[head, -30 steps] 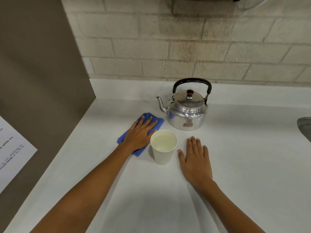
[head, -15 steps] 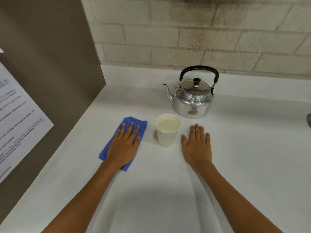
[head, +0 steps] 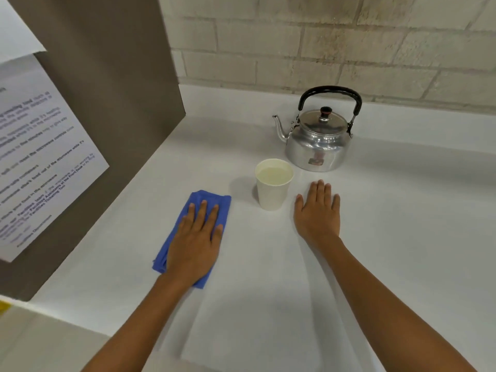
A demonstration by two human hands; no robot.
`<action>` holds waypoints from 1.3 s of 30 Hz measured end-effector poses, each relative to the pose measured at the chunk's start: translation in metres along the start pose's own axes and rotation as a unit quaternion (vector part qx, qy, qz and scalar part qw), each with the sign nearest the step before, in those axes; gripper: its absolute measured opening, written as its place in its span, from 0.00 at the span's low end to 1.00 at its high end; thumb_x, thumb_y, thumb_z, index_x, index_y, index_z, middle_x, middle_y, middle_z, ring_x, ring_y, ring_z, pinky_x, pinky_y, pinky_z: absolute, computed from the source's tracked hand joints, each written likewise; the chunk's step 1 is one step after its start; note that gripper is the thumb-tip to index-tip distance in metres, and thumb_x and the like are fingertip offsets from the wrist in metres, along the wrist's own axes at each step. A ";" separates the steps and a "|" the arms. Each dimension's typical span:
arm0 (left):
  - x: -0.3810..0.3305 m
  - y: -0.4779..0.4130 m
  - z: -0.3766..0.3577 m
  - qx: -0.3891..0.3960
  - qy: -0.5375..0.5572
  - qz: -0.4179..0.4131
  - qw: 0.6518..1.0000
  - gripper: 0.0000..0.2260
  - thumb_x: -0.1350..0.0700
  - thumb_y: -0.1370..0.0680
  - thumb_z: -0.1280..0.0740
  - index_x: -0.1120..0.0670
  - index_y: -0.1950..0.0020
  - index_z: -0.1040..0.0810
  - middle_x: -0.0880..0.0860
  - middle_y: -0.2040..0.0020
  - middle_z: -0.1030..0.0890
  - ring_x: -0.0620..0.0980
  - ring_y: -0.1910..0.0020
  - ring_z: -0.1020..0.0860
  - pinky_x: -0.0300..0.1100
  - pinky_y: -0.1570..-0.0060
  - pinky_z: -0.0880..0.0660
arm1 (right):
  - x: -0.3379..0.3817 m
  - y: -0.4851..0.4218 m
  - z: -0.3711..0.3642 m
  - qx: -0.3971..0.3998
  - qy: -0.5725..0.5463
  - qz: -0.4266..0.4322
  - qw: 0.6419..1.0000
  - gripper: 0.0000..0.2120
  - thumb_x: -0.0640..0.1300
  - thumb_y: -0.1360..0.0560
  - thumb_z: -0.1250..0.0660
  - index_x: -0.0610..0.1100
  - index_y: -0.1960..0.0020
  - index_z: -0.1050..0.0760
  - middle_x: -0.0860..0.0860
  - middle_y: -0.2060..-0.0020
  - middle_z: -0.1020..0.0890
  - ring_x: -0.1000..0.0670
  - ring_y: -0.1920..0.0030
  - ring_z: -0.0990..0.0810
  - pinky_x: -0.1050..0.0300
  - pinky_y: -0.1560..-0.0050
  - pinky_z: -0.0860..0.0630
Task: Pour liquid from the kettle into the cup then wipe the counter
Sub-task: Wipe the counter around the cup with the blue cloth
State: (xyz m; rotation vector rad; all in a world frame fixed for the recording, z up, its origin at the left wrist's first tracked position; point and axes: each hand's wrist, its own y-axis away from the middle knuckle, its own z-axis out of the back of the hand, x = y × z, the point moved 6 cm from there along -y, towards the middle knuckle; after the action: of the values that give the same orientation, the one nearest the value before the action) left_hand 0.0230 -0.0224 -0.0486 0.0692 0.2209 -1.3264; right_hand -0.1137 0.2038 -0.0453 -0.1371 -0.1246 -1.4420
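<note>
A shiny metal kettle (head: 318,146) with a black handle stands upright at the back of the white counter (head: 402,237), spout pointing left. Just in front of it is a white paper cup (head: 273,191) filled with pale liquid. My left hand (head: 196,242) lies flat, palm down, on a folded blue cloth (head: 212,200) to the left of the cup, pressing it onto the counter. To the right of the cup, my right hand (head: 318,213) rests flat on the counter with its fingers slightly apart and nothing in it.
A tall brown panel (head: 107,103) walls off the counter's left side, with a printed paper notice (head: 40,157) stuck to it. A pale brick wall (head: 349,49) runs along the back. The counter's front edge is near my left forearm.
My left hand has slid the blue cloth left and toward me, away from the kettle and cup. The right hand, cup and kettle have stayed where they were.
</note>
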 end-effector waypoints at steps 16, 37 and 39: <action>-0.046 0.049 -0.003 0.000 -0.015 0.038 0.999 0.23 0.49 0.20 0.57 0.47 0.31 0.68 0.54 0.24 0.59 0.57 0.25 0.61 0.48 0.27 0.58 | -0.001 0.002 0.001 0.010 -0.026 0.011 1.000 0.27 0.49 0.20 0.58 0.36 0.26 0.57 0.41 0.24 0.52 0.43 0.24 0.55 0.44 0.24 0.56; -0.006 -0.019 0.014 0.063 0.058 0.011 0.996 0.23 0.50 0.19 0.55 0.54 0.25 0.53 0.54 0.23 0.53 0.55 0.25 0.57 0.49 0.26 0.55 | 0.087 0.133 0.009 0.014 -0.093 0.053 0.994 0.29 0.52 0.19 0.53 0.38 0.25 0.56 0.41 0.24 0.52 0.43 0.24 0.57 0.46 0.25 0.61; -0.005 -0.018 0.009 0.049 0.044 0.008 0.998 0.23 0.50 0.19 0.56 0.54 0.25 0.53 0.54 0.23 0.52 0.54 0.25 0.55 0.49 0.26 0.55 | 0.092 0.136 0.002 0.008 -0.056 0.050 0.997 0.30 0.53 0.19 0.55 0.38 0.26 0.60 0.41 0.24 0.55 0.43 0.24 0.58 0.45 0.25 0.63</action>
State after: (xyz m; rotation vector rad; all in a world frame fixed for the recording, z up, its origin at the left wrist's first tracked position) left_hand 0.0057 -0.0241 -0.0371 0.2130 0.2290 -1.3183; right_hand 0.0331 0.1310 -0.0303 -0.2080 -0.2194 -1.3338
